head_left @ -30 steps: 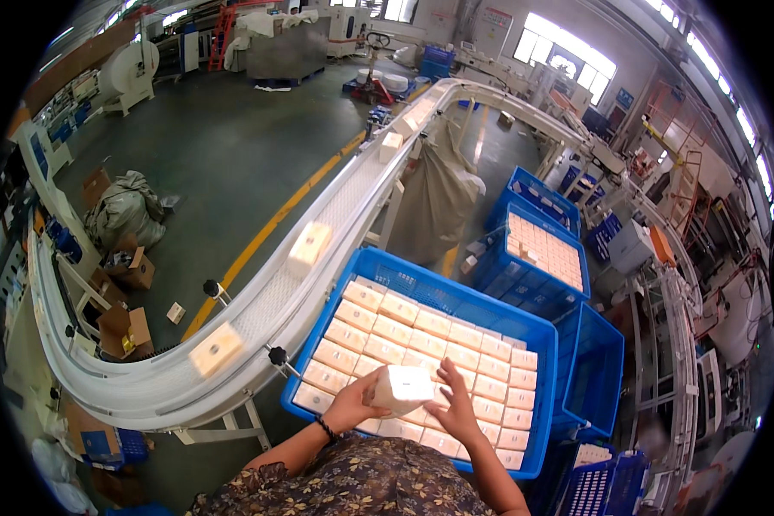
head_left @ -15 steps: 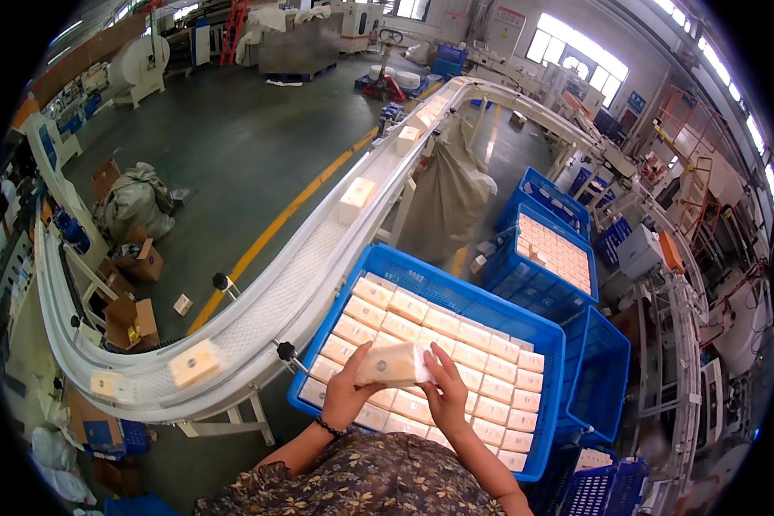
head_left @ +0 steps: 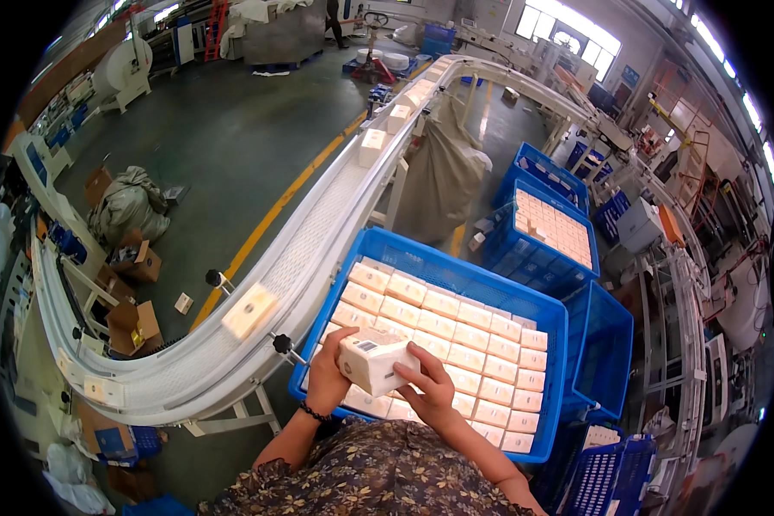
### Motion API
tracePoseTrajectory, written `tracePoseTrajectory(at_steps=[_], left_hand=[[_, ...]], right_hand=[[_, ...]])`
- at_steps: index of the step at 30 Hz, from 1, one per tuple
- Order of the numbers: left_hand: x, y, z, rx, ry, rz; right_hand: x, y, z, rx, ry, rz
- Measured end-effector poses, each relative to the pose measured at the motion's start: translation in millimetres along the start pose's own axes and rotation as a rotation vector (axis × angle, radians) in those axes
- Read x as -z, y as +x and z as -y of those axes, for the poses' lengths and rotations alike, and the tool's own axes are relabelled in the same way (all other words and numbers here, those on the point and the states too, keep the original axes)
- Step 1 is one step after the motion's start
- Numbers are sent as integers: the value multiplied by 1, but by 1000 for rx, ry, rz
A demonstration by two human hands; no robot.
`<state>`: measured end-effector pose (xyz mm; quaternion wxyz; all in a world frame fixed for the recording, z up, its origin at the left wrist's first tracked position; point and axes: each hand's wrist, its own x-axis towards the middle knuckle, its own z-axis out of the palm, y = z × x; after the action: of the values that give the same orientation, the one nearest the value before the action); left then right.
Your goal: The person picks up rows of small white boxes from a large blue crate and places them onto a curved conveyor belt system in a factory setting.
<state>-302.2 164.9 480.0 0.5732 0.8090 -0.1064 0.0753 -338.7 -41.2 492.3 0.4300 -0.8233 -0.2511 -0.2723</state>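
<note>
Between my two hands is a cream-white tissue pack [head_left: 374,361], tilted so that a printed code on one face shows. My left hand [head_left: 325,374] grips its left end, and my right hand [head_left: 428,387] has its fingers closed on the right end. Below them stands a large blue plastic crate [head_left: 464,273], filled with rows of similar tissue packs [head_left: 473,335]. The held pack is above the rows at the crate's near left part.
A curved white conveyor [head_left: 305,236] runs along the crate's left side, carrying spaced packs such as a nearby one [head_left: 249,311]. A second filled blue crate [head_left: 533,258] stands beyond, at right. Cardboard boxes [head_left: 133,327] lie on the floor at left. A distant person [head_left: 334,24] walks.
My hands have turned the tissue pack, bringing its printed code into view. Packs on the conveyor have shifted along the belt toward me and the left. A person has appeared far off.
</note>
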Motion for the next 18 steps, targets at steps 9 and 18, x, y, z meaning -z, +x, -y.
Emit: tracePoseTrajectory(at_steps=[9,18], left_hand=[[24,27,-15,-91,69,-235],[191,-15,84,358,733,-364]], right_hand=[[1,4,-1,-176,93,14],[40,-84,-33,-435,-67,368]])
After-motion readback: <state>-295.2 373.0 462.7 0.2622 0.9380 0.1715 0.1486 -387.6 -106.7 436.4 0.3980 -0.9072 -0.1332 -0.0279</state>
